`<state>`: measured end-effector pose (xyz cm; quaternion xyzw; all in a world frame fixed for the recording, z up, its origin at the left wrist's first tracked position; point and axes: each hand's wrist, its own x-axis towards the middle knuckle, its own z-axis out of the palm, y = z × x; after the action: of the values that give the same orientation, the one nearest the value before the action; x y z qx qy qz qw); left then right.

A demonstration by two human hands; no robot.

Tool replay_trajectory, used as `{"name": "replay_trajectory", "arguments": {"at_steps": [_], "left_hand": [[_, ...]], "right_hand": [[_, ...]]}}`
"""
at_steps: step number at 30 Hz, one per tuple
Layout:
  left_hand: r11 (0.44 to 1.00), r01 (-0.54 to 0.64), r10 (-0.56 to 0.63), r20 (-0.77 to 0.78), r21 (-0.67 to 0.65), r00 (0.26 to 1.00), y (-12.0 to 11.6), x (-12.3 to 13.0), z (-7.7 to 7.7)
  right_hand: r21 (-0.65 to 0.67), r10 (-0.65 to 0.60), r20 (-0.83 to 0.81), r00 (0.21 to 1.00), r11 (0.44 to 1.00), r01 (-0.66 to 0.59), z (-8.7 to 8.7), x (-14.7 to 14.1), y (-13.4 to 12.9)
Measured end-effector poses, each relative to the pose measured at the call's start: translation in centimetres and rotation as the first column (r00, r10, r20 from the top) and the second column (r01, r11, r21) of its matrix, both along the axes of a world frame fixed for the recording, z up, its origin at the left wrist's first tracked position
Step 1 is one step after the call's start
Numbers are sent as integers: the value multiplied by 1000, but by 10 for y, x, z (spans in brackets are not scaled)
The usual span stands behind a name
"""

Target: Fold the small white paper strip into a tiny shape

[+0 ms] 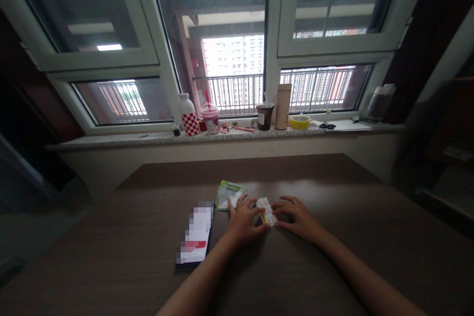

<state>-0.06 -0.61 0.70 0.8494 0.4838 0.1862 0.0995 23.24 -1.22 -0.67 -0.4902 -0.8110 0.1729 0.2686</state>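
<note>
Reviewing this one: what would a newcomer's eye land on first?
Probably the left hand and right hand, at either side of a small printed piece at the brown table. Next come the bright-screened phone beside the left forearm and the red-checkered bottle standing on the windowsill.

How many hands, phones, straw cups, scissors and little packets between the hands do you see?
Left hand and right hand: 2
Little packet between them: 1
Phone: 1
Pink cup and dark cup with straws: 2
Scissors: 1
Total: 7
</note>
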Motion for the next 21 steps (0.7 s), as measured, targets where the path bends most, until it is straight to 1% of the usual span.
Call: {"name": "replay_trajectory", "arguments": {"at_steps": [7, 11, 16, 19, 21], "left_hand": [[1000, 28, -28, 52, -1, 998, -2, 1, 5], [999, 32, -32, 62, -5, 998, -2, 2, 4], [999, 28, -30, 73, 27, 997, -2, 3, 3], [999, 22, -25, 74, 42, 997, -2, 3, 2], [999, 22, -26, 74, 49, 997, -2, 2, 2]], "right_hand": [[48, 20, 5, 1000, 999, -20, -1, 0, 0], [125, 41, -8, 999, 991, -39, -4, -2, 1], [212, 62, -7, 998, 975, -59, -6, -8, 1], [218, 50, -12, 999, 975, -46, -6, -9, 1], [190, 44, -23, 999, 981, -39, -6, -9, 1]]}}
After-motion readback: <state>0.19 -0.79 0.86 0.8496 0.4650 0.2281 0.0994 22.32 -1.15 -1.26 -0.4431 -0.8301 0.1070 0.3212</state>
